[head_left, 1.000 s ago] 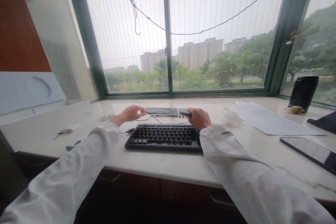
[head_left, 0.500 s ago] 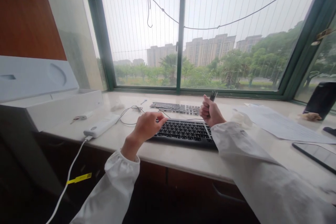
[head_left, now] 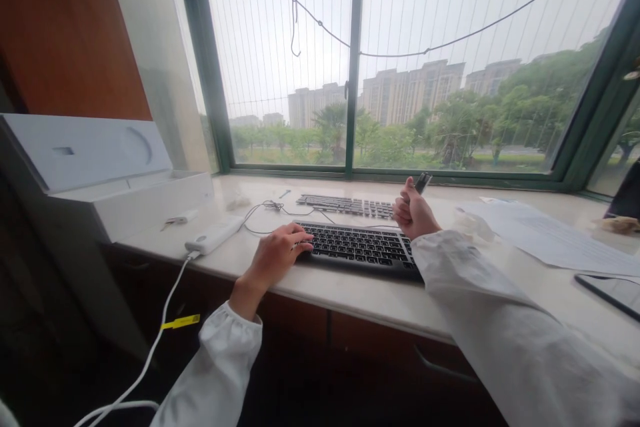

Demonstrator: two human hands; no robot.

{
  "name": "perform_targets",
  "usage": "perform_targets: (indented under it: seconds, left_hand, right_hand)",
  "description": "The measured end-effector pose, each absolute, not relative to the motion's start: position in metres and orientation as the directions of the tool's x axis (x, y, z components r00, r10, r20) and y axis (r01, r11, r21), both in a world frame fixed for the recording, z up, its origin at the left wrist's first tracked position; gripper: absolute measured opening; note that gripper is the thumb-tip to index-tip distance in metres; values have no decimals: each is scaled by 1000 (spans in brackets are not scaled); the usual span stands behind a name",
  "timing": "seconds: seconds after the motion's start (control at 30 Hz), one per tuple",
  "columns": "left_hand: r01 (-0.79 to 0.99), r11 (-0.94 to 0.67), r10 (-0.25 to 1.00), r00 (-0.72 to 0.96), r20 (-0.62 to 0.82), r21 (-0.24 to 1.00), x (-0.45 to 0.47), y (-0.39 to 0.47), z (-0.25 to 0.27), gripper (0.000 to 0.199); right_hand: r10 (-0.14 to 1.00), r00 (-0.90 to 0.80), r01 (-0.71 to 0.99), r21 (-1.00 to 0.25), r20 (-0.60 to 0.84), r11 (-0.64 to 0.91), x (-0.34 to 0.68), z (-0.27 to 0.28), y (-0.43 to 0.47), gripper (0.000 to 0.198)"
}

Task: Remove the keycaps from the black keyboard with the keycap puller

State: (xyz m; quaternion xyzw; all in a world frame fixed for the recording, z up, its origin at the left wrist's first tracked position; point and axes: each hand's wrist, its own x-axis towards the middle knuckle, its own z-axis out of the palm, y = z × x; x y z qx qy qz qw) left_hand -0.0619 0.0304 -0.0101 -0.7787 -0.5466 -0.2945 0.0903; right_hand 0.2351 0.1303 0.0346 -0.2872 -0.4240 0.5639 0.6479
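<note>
A black keyboard lies near the front edge of the pale countertop. My left hand rests over its left end, fingers stretched onto the keys and thumb a little apart, with nothing visible in its grasp. Above the keyboard's right end, my right hand is closed in a fist around a small dark tool. Only the tool's upper end shows, with what look like two prongs; the rest is hidden by the fingers. Behind the keyboard, small dark key-like pieces lie in rows.
To the left are an open white box, a white power strip with its cord, and thin dark cable. Crumpled clear plastic, paper sheets and a phone lie to the right. A window stands behind.
My left hand has lowered onto the keyboard's left end, its fingers opening out from a near pinch. My right hand still holds the dark tool. The view has turned slightly left.
</note>
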Motion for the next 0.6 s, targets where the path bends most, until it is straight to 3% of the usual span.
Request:
perform_targets:
  seconds: [0.4, 0.6]
  left_hand:
    - [839, -483, 777, 280, 564, 249, -68, 26, -16, 15]
    - [824, -505, 771, 297, 564, 257, -66, 24, -14, 14]
  right_hand:
    - [961, 18, -412, -874, 276, 259, 233, 15, 135, 52]
    - [935, 218, -461, -815, 280, 351, 198, 21, 119, 47]
